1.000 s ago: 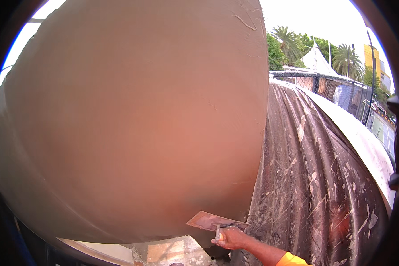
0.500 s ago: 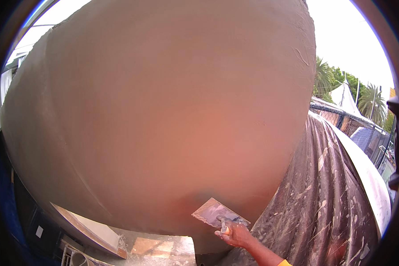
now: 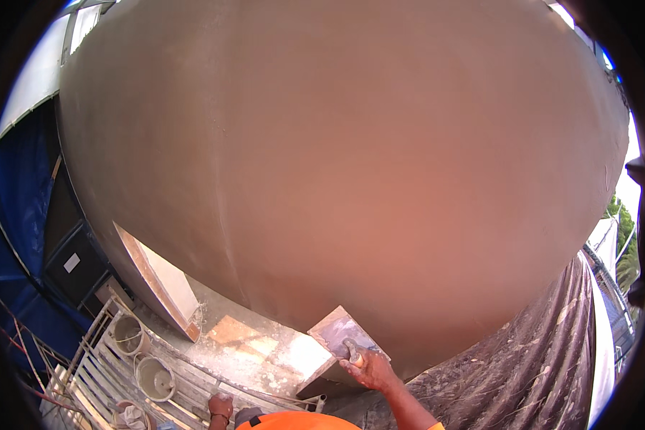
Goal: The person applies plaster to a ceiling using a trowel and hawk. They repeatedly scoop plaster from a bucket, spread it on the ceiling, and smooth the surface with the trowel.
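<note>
My right hand (image 3: 371,369) is closed around the handle of a plastering trowel (image 3: 335,331). Its flat rectangular blade, smeared with grey, lies at the lower part of a large smooth grey-brown plastered wall (image 3: 380,179); whether it touches the wall I cannot tell. Down at the lower edge, my left hand (image 3: 221,405) looks curled into a fist beside the scaffold platform. What it holds, if anything, is hidden. An orange garment shows between the two arms.
Two grey buckets (image 3: 155,378) stand on a slatted scaffold platform (image 3: 104,369) at lower left. Beyond it lies a splattered board (image 3: 254,342) by an opening in the wall. Dark plaster-stained sheeting (image 3: 509,380) hangs at lower right. A blue tarp (image 3: 21,193) is at far left.
The view has swung left and downward, bringing in the buckets, the platform and my left hand. My right hand still grips the trowel, its blade turned somewhat more steeply.
</note>
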Tool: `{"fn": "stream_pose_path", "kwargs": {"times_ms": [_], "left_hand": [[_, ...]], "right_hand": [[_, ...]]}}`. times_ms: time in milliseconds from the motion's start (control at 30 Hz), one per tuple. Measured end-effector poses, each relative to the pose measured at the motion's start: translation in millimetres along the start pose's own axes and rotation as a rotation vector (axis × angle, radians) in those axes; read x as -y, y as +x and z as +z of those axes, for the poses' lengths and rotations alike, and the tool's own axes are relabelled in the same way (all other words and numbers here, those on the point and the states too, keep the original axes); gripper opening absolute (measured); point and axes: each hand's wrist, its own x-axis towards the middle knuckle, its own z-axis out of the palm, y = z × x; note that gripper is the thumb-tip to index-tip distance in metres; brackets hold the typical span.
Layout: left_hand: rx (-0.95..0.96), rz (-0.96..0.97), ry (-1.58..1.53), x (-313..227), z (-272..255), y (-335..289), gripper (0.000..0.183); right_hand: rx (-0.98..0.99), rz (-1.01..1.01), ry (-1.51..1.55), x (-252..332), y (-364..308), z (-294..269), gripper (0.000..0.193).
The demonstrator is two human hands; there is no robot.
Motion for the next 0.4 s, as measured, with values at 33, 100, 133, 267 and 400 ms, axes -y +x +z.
{"fn": "stream_pose_path", "kwargs": {"times_ms": [33, 100, 133, 267, 400], "left_hand": [[-0.05, 0.047, -0.016, -7, -11, 5, 0.036], [-0.109, 0.058, -0.005, 0, -40, -2, 0.023], [-0.13, 0.094, 0.024, 7, -54, -2, 0.021], [0.068, 0.377, 0.059, 42, -87, 48, 0.044], [-0.071, 0.428, -0.239, 43, -88, 119, 0.054]], "right_hand": [[0.008, -0.024, -0.005, 18, 12, 12, 0.057], [0.068, -0.062, -0.046, 52, 33, 35, 0.059], [0.115, -0.087, -0.063, 68, 46, 48, 0.062], [0.244, -0.211, -0.135, 132, 101, 103, 0.074], [0.222, -0.284, -0.078, 184, 134, 141, 0.073]]}}
